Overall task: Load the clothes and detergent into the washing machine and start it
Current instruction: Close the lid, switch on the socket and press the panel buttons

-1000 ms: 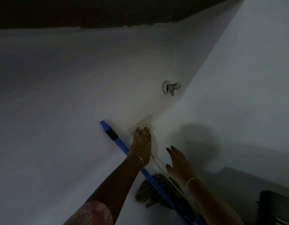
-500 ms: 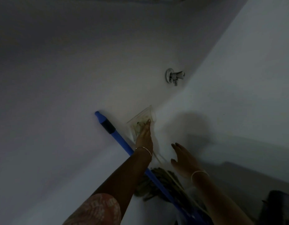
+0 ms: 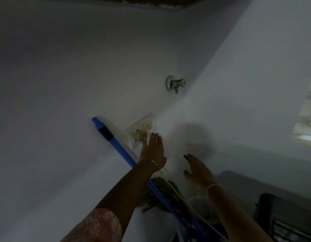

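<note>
The left hand (image 3: 152, 151) lies flat, fingers together, tips on the lower corner of the socket plate (image 3: 141, 130); half a second ago it covered the switch, and now it has slid down and a red light (image 3: 148, 130) glows there; power seems on. The right hand (image 3: 197, 169) hovers spread, touching nothing. A blue mop handle (image 3: 116, 145) leans beside the plate. What I take for the washing machine (image 3: 283, 217) sits dark at lower right; clothes and detergent are out of view, so starting it remains.
</note>
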`<state>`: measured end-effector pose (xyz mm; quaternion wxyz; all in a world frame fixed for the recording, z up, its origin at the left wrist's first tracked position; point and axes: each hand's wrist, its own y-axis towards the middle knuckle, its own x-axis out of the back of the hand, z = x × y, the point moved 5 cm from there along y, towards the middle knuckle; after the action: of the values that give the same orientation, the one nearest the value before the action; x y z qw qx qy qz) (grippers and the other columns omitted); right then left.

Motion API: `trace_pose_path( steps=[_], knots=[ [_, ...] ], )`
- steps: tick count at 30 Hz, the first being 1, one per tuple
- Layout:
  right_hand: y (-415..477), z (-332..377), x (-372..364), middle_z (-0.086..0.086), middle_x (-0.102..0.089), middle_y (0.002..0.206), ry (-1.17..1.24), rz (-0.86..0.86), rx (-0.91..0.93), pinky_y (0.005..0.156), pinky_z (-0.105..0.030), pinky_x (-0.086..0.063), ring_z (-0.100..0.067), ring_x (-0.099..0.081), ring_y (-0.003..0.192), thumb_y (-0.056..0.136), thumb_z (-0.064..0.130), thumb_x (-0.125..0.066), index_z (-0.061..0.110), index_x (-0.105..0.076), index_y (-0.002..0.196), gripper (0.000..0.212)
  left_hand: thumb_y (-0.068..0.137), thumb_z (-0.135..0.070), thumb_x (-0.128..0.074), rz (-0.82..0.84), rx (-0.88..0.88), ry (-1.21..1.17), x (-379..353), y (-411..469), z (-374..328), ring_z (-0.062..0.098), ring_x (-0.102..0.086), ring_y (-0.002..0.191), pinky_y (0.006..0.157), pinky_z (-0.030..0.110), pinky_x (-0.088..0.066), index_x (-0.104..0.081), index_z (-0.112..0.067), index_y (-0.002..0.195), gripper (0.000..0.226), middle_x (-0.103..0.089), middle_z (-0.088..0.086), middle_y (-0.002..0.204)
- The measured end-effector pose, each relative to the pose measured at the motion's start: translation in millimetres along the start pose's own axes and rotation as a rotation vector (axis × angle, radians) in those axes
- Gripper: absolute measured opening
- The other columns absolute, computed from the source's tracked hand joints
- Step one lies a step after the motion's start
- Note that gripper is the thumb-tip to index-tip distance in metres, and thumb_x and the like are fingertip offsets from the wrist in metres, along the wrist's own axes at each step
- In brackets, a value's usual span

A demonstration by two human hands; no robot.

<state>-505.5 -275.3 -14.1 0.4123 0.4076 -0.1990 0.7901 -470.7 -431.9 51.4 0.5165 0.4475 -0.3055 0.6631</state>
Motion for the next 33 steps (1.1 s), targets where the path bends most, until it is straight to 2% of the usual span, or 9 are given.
trace_pose_path(
  steps=[2, 5, 9, 12, 18, 23, 26, 29, 33],
  knots=[
    [-10, 2, 7, 0.005, -0.013, 0.159, -0.004, -0.007, 0.008, 0.116, -0.029, -0.019, -0.016, -0.016, 0.146, 0.096, 0.025, -0.047, 0.024, -0.015, 0.152, 0.064, 0.095, -0.052, -0.034, 0.030, 0.027, -0.154, -2, -12, -5, 0.028, 0.006, 0.148, 0.114, 0.056, 0.009, 0.005, 0.000, 0.150, 0.085, 0.007, 0.015, 0.160],
    [-29, 4, 19, 0.003, -0.014, 0.159, -0.018, -0.029, 0.026, 0.116, -0.029, -0.019, -0.017, -0.015, 0.146, 0.096, 0.024, -0.047, 0.024, -0.017, 0.151, 0.063, 0.095, -0.054, -0.033, 0.066, 0.008, -0.263, 0, -31, -17, 0.026, 0.008, 0.148, 0.116, 0.057, 0.007, 0.008, -0.004, 0.150, 0.086, 0.011, 0.012, 0.160],
    [-68, 5, 38, 0.001, -0.021, 0.158, -0.073, -0.094, 0.043, 0.116, -0.033, -0.021, -0.018, -0.019, 0.145, 0.094, 0.027, -0.050, 0.024, -0.023, 0.150, 0.062, 0.094, -0.054, -0.038, 0.045, -0.066, -0.464, 13, -69, -45, 0.023, 0.005, 0.149, 0.119, 0.050, 0.002, 0.008, -0.010, 0.152, 0.086, 0.010, 0.006, 0.160],
    [-110, 1, 47, 0.002, -0.021, 0.157, -0.126, -0.113, 0.037, 0.117, -0.036, -0.022, -0.018, -0.020, 0.145, 0.093, 0.029, -0.051, 0.027, -0.024, 0.149, 0.062, 0.093, -0.051, -0.046, 0.035, -0.130, -0.628, 22, -103, -70, 0.022, 0.000, 0.149, 0.121, 0.043, -0.008, 0.008, -0.012, 0.152, 0.089, 0.007, 0.005, 0.161],
    [-207, -29, 68, 0.005, -0.020, 0.158, -0.192, -0.069, -0.010, 0.118, -0.036, -0.017, -0.017, -0.018, 0.145, 0.093, 0.032, -0.048, 0.027, -0.024, 0.149, 0.062, 0.094, -0.043, -0.051, 0.067, -0.243, -0.851, 51, -175, -134, 0.020, -0.010, 0.148, 0.121, 0.033, -0.012, -0.001, -0.011, 0.153, 0.084, -0.004, 0.006, 0.161],
    [-291, -57, 87, -0.003, -0.035, 0.152, -0.208, -0.088, -0.056, 0.115, -0.035, -0.027, -0.022, -0.030, 0.141, 0.083, 0.032, -0.052, 0.021, -0.037, 0.144, 0.063, 0.092, -0.036, -0.057, 0.128, -0.295, -1.021, 73, -246, -194, 0.021, -0.024, 0.144, 0.115, 0.026, -0.020, -0.014, -0.011, 0.152, 0.077, -0.019, 0.006, 0.158],
    [-348, -80, 93, -0.006, -0.038, 0.149, -0.202, -0.096, -0.094, 0.114, -0.035, -0.028, -0.023, -0.033, 0.139, 0.084, 0.028, -0.058, 0.018, -0.040, 0.142, 0.062, 0.089, -0.030, -0.063, 0.116, -0.318, -1.048, 76, -291, -227, 0.024, -0.037, 0.137, 0.109, 0.024, -0.027, -0.025, -0.008, 0.148, 0.074, -0.035, 0.011, 0.151],
    [-401, -104, 98, -0.004, -0.035, 0.151, -0.209, -0.101, -0.133, 0.113, -0.033, -0.026, -0.022, -0.030, 0.140, 0.087, 0.030, -0.058, 0.018, -0.037, 0.144, 0.062, 0.087, -0.033, -0.065, 0.111, -0.360, -1.034, 68, -331, -255, 0.023, -0.032, 0.141, 0.115, 0.026, -0.024, -0.025, -0.008, 0.149, 0.079, -0.032, 0.011, 0.153],
    [-466, -126, 102, -0.005, -0.037, 0.150, -0.158, -0.116, -0.169, 0.113, -0.033, -0.026, -0.023, -0.032, 0.139, 0.089, 0.029, -0.057, 0.016, -0.038, 0.144, 0.059, 0.088, -0.031, -0.064, 0.087, -0.391, -1.050, 61, -381, -277, 0.020, -0.031, 0.141, 0.115, 0.026, -0.024, -0.033, -0.011, 0.146, 0.068, -0.035, 0.008, 0.151]
  ],
)
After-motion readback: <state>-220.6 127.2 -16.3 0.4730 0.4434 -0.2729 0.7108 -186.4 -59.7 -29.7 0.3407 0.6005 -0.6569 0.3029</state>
